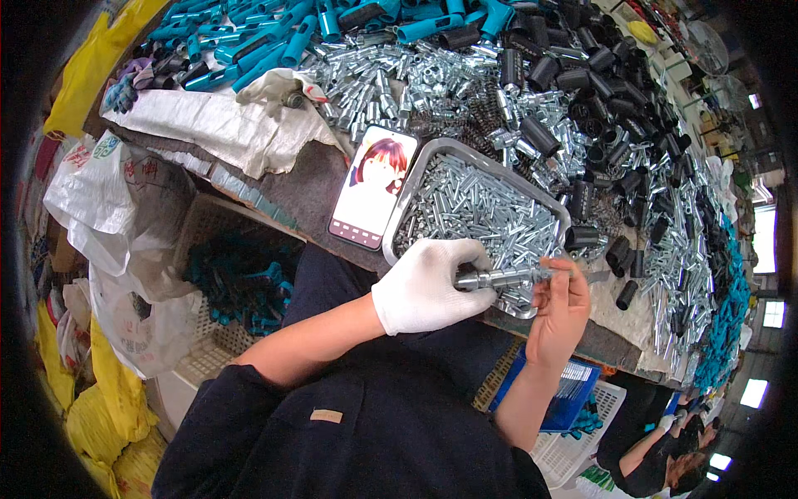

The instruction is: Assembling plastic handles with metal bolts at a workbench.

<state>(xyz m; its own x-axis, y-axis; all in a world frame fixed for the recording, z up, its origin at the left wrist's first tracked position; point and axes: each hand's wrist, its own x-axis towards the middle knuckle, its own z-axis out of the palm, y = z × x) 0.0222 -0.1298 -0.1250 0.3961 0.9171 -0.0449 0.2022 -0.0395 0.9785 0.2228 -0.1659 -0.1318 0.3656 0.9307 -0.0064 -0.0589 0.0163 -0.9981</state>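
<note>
At the far left, a yellow cloth (96,62) hangs beside the work area, with a white plastic bag (96,204) nearer, below the edge of the surface (303,187). Right of the bag, a pale plastic crate (195,229) holds dark teal parts (237,279). Above it, a white sheet (195,125) covers the left part of the surface, and teal housings (287,46) are heaped beyond, on the far side. Next comes a phone (371,191) with a lit screen, lying just left of a grey tray (436,148) filled with small metal pins (482,200). Shiny metal fittings (366,87) are piled beyond the phone and tray.

The left hand (432,287), in a white glove, is clamped around a metal cylinder (503,277), which lies nearly level over the near edge of the tray. The right hand (561,312), bare, is at the cylinder's right end, thumb and fingertips drawn together; whether they grip the cylinder or a smaller piece cannot be told. Below the right forearm is a blue container (573,391), and near it a white basket (573,453). Farther right, black sleeves (619,104) spread across the surface among more metal parts. At the near right, another person (652,453) wears dark clothing.
</note>
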